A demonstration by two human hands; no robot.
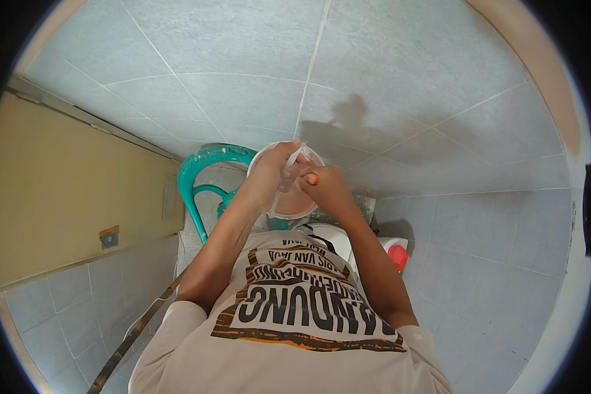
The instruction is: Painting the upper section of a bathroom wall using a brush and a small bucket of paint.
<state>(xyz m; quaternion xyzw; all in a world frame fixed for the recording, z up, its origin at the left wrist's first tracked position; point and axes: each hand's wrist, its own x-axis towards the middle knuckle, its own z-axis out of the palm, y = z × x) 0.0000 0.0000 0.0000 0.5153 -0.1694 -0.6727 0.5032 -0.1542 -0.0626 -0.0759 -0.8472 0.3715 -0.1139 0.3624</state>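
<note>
My left hand (274, 169) is closed on a narrow white strip (296, 157) that sticks up between thumb and fingers. I cannot tell whether the strip is a loose piece or part of a handle. Right beside it, my right hand (329, 189) is curled, with a small orange-pink spot at its fingertips; what it grips, if anything, does not show clearly. Both hands are above a round white-rimmed tub (294, 213) with a pinkish inside. The hands and left forearm hide part of the tub.
A green plastic chair (189, 172) stands behind and left of the tub. Close to my right forearm are a white basin-like thing (335, 234) and a red object (397, 256). A grey tiled wall (243, 105) rises ahead; a yellowish panel (79, 190) and a long brown pole (134, 333) are at left.
</note>
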